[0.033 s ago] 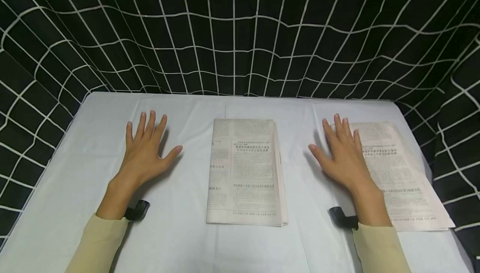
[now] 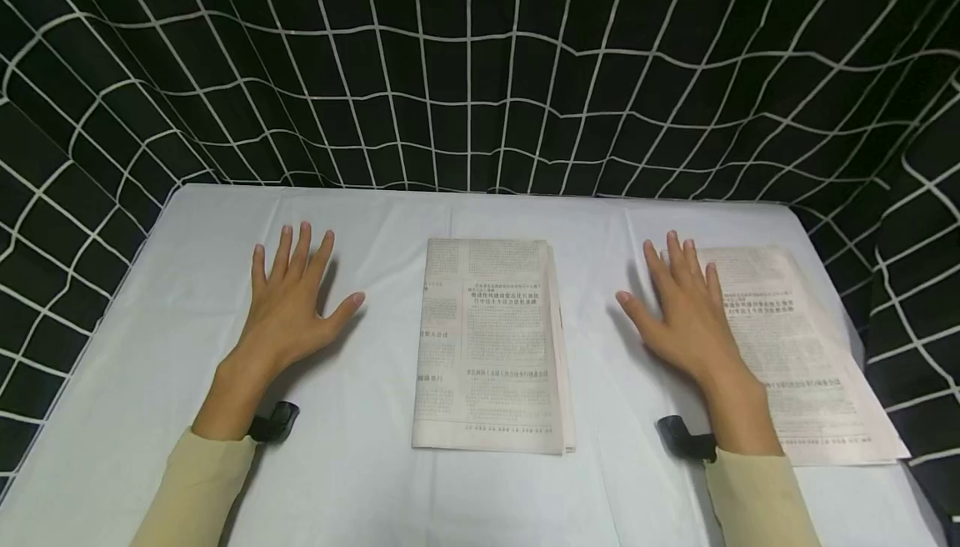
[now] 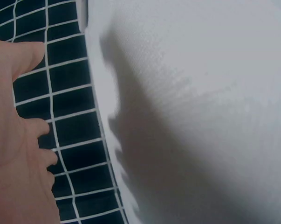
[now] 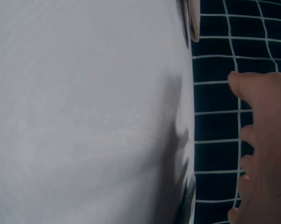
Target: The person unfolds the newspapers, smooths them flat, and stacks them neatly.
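Observation:
A folded newspaper lies flat in the middle of the white table, its printed side up. My left hand hovers palm down to the left of it, fingers spread and holding nothing. On the other side my right hand, also spread and holding nothing, is above the table. It overlaps the left edge of a second newspaper, hiding part of that sheet. The left wrist view shows my left palm raised off the cloth, with its shadow below. My right palm likewise stays off the surface in the right wrist view.
A white cloth covers the table. Behind and along both sides hangs a black backdrop with a white grid net. Each wrist wears a small black camera, one on the left and one on the right.

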The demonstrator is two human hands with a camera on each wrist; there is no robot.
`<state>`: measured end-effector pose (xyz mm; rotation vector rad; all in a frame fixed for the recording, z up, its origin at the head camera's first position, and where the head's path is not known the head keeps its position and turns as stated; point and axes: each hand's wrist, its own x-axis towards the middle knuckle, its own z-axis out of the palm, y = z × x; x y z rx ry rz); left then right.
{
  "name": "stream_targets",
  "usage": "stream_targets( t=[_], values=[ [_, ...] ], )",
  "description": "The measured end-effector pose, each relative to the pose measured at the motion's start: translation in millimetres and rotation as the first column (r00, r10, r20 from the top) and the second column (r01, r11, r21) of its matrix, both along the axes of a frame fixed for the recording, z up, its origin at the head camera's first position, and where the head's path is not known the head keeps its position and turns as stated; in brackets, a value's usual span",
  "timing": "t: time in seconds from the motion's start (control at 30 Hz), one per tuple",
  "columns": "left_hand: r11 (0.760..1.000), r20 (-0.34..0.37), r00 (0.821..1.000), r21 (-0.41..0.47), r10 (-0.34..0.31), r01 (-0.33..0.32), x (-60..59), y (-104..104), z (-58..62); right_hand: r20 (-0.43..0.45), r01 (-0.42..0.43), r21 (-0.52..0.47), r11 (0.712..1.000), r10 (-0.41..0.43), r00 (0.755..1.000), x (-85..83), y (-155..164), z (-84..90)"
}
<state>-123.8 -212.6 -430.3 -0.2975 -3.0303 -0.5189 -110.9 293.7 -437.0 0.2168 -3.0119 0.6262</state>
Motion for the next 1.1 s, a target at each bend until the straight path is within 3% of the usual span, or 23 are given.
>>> stream_targets(
  t=[0.4,0.73,0.97,1.1],
  values=[
    [1.0,0.029,1.0,-0.008,0.009,-0.009,-0.6,0,6.0,-0.02,-0.006,-0.07,0.998,0.004,1.0,-2.7,0,3.9],
    [1.0,0.012,1.0,-0.007,-0.024,0.024,-1.5,18,3.4,0.004,-0.01,-0.068,0.998,0.01,1.0,-0.7,-3,5.4],
    [0.989,0.062,0.988,0.035,-0.144,0.142,11.2,59,12.4,-0.021,-0.001,-0.154,0.988,-0.003,1.0,8.0,-45,8.8],
    [0.969,0.067,0.969,0.084,-0.239,0.233,14.1,91,17.3,0.032,-0.026,-0.143,0.989,0.031,0.999,10.4,-62,10.8]
  ],
)
